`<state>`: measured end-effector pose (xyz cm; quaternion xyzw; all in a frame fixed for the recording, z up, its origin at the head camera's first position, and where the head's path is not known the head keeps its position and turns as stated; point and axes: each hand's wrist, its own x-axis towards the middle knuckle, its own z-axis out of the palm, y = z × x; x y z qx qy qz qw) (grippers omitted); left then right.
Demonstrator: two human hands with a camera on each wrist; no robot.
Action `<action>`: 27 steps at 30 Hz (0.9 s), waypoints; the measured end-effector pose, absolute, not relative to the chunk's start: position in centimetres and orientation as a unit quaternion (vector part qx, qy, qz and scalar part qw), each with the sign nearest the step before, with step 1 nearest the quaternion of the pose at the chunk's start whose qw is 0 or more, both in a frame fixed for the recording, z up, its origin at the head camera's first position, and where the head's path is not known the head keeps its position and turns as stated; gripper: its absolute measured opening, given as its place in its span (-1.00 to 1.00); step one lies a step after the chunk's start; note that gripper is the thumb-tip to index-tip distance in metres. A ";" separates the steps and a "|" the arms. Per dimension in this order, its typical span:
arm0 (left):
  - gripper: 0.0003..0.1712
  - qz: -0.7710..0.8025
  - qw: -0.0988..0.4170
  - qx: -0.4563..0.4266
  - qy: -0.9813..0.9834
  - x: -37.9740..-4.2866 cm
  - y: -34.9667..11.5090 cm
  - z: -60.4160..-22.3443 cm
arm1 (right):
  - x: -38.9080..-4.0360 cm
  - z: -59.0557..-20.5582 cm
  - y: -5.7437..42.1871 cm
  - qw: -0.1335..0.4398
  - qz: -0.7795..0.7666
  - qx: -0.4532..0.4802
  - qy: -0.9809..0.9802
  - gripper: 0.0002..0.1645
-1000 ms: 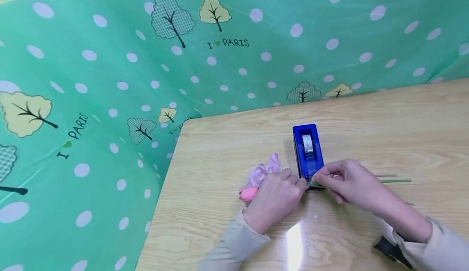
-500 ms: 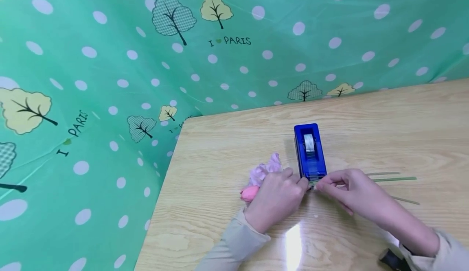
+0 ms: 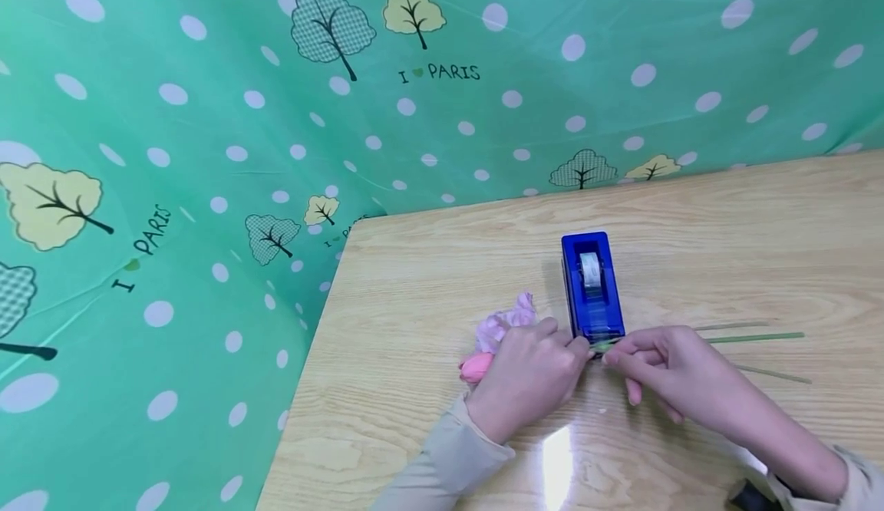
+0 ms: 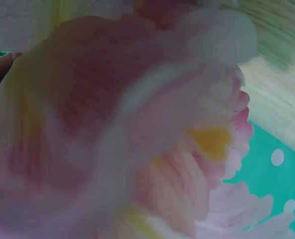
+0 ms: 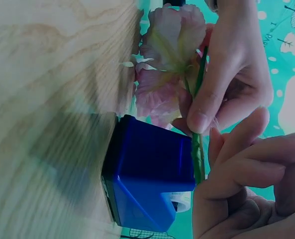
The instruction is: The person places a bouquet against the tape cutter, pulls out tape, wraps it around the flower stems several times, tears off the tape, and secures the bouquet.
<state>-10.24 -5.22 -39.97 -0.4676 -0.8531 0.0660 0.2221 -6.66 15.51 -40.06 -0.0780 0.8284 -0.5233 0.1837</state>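
Fingers (image 5: 200, 119) of the left hand (image 3: 530, 377) pinch flower stems (image 5: 197, 157); can't tell for right hand (image 3: 680, 373); flowers (image 5: 164, 42) likely light, soft-petalled, so grip stems.

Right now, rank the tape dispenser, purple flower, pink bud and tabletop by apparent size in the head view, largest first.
Tabletop
Tape dispenser
Purple flower, partly covered by the left hand
Pink bud, likewise

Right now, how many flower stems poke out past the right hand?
3 past the right hand: a far stem, a thicker green middle stem and a near stem. More may be hidden.
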 end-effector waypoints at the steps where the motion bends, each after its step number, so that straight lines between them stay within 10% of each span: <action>1: -0.75 0.064 0.220 -0.466 -0.854 -10.2 -5.2 -39.9 | -6.7 -40.0 15.5 0.182 -0.523 -0.081 0.829 -0.60; 27: -0.81 0.083 0.223 -0.468 -0.851 -9.8 -5.0 -39.8 | -5.9 -40.4 14.8 0.099 -0.448 -0.086 0.884 -0.72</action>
